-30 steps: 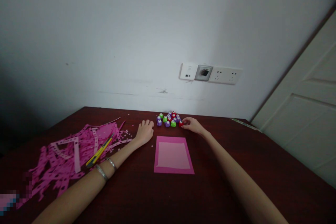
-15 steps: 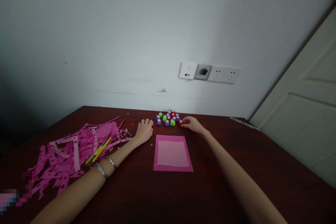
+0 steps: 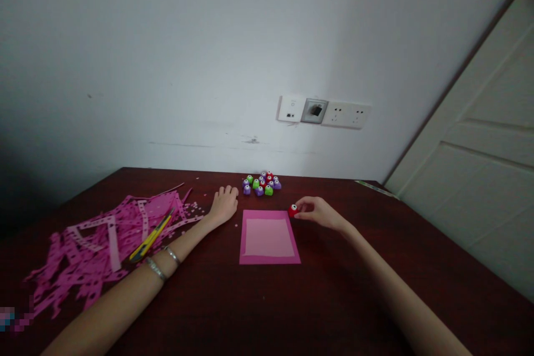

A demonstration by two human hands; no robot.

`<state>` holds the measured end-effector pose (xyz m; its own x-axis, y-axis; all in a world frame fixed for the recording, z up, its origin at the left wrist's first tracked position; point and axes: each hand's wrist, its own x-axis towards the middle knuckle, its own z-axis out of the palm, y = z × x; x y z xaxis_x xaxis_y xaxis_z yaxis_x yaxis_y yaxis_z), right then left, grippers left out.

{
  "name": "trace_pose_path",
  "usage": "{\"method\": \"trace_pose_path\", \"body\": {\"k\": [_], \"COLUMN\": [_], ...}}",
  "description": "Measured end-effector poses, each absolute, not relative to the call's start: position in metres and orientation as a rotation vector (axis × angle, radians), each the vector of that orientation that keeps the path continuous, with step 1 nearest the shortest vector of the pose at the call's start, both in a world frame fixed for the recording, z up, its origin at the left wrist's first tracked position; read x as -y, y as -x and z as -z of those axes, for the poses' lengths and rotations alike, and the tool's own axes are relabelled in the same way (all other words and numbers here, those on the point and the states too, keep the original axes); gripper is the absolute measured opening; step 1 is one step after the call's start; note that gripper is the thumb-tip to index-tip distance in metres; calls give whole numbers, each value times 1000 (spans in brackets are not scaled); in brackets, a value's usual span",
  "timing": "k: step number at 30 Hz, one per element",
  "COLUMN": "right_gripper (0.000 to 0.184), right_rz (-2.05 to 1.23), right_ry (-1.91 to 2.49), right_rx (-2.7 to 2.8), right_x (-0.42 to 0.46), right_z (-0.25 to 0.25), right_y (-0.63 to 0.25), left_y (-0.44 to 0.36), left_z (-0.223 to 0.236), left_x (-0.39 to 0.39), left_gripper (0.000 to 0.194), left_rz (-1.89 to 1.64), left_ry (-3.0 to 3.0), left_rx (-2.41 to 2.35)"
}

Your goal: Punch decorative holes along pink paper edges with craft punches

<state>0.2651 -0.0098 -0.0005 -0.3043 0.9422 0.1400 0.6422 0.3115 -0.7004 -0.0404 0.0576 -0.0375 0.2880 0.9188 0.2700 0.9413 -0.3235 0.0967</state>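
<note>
My right hand pinches a small red craft punch just off the top right corner of a pink paper sheet, which has a paler pink sheet on top of it. My left hand rests on the dark wooden table left of the sheet, fingers loosely curled, holding nothing. A cluster of several small punches, purple, green and red, sits behind the sheet near the wall.
A heap of punched pink paper strips lies at the left with a yellow utility knife on it. Small pink confetti bits are scattered near my left hand. Wall sockets and a white door stand behind and right.
My right hand has pulled the red punch away from the cluster, back toward me, to the sheet's top right corner. The left hand has stayed in place.
</note>
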Motion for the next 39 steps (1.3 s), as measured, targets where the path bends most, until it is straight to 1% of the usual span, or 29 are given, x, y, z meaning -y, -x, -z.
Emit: {"method": "trace_pose_path", "body": {"k": [5, 8, 11, 14, 17, 22, 24, 29, 35, 39], "right_gripper": [28, 28, 27, 27, 26, 26, 27, 27, 28, 27], "right_rz": [-793, -810, -826, -850, -867, -860, -851, -857, -874, -872], "right_ry": [1426, 1427, 1420, 1422, 1418, 1406, 1405, 1411, 1412, 1422], "right_rx": [2028, 2027, 2025, 2008, 1997, 1994, 1996, 1989, 1979, 1986], "right_x": [15, 14, 14, 14, 15, 16, 16, 16, 15, 15], "right_z": [9, 10, 10, 11, 12, 10, 9, 9, 10, 9], "right_y": [-266, -266, -267, -268, -267, -265, -265, -266, -266, -267], "left_y": [38, 29, 15, 0, -13, -22, -22, -17, -17, -19], "left_z": [22, 4, -8, -11, -11, -10, -6, 6, 4, 3], "left_x": [-57, -49, -38, -27, -22, -23, -27, -38, -36, -32], "left_gripper": [17, 13, 14, 15, 13, 25, 27, 24, 22, 32], "left_rz": [553, 657, 598, 472, 306, 74, 74, 103, 105, 124], "left_ry": [2455, 2670, 3072, 3252, 3184, 3027, 3050, 3226, 3269, 3227], "left_rx": [1728, 1603, 1538, 1470, 1420, 1347, 1336, 1394, 1459, 1528]}}
